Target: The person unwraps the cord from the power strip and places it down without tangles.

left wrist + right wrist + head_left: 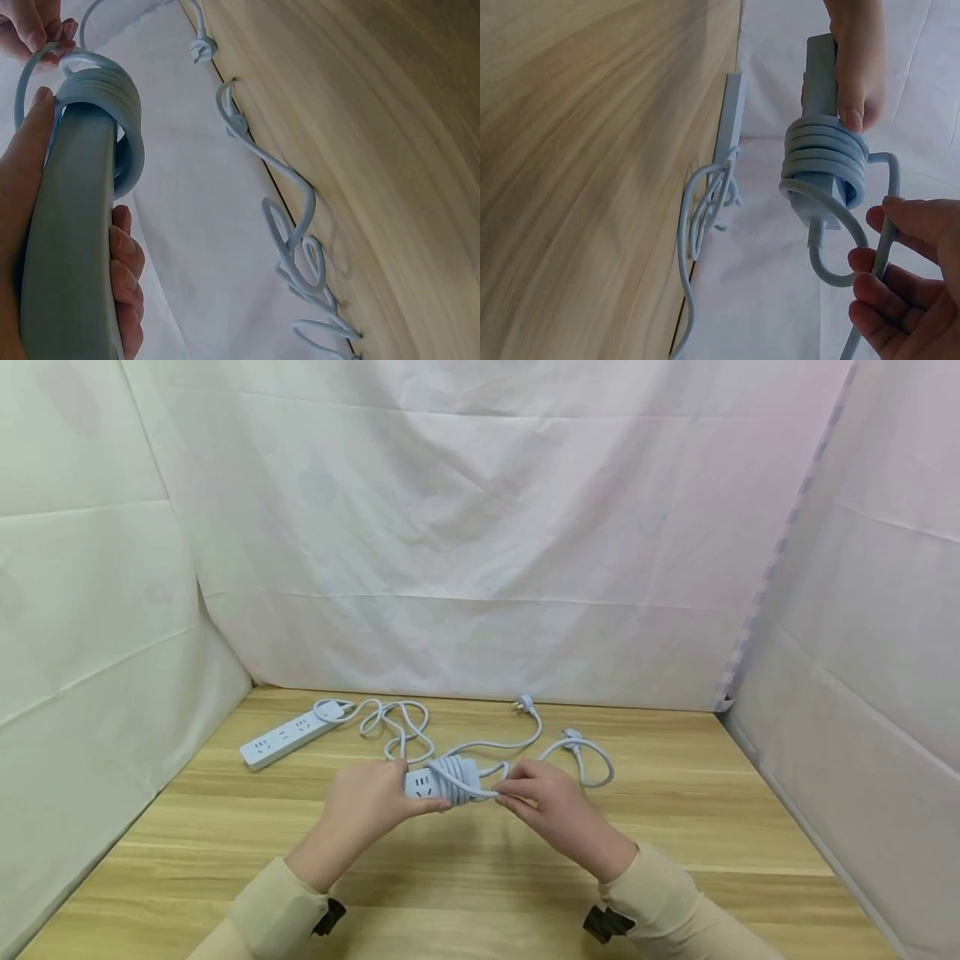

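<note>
My left hand (367, 797) grips a white power strip (422, 782) above the table, thumb along the near side and fingers round the far side. Several turns of the strip's own cord (823, 154) are wound round its end. In the right wrist view my right hand (915, 277) pinches the cord between thumb and fingers, just beyond the strip's end. A loop of cord hangs between the wound turns and those fingers. From the right hand the loose cord runs on to a plug (572, 735) at the right. The left palm is hidden in the head view.
A second power strip (288, 737) lies on the wooden table (480, 893) at the back left. Its cord (408, 710) lies in loose loops and leads behind the held strip to another plug (525, 702). White cloth (480, 527) hangs round the back and sides.
</note>
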Demonstrator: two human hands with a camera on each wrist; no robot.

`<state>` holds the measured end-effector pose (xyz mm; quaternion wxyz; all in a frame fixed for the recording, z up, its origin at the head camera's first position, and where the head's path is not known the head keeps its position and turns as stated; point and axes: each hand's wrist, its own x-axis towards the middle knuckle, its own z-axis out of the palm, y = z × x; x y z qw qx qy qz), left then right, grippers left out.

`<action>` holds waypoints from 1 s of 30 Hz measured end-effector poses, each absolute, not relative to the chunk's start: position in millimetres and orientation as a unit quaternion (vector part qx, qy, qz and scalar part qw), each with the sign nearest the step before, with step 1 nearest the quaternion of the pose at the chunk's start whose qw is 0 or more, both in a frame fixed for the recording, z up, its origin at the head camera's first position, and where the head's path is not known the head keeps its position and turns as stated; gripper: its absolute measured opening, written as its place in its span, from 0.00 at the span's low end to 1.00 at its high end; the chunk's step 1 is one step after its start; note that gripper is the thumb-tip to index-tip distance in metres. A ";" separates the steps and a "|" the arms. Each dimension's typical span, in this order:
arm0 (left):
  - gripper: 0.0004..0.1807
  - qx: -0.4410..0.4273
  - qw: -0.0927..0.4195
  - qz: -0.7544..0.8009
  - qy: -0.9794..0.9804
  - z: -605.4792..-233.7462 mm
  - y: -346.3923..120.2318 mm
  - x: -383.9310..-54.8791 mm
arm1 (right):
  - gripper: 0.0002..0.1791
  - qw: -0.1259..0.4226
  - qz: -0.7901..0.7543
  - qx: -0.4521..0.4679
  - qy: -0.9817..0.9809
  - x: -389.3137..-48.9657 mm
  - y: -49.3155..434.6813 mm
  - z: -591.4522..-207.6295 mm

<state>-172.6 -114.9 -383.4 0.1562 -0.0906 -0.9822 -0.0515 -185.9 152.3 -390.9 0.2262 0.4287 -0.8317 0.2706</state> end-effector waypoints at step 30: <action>0.39 -0.128 0.157 -0.108 -0.973 -373.8 -122.4 -153.4 | 0.08 0.189 0.279 0.367 -0.867 -209.9 181.2 -408.7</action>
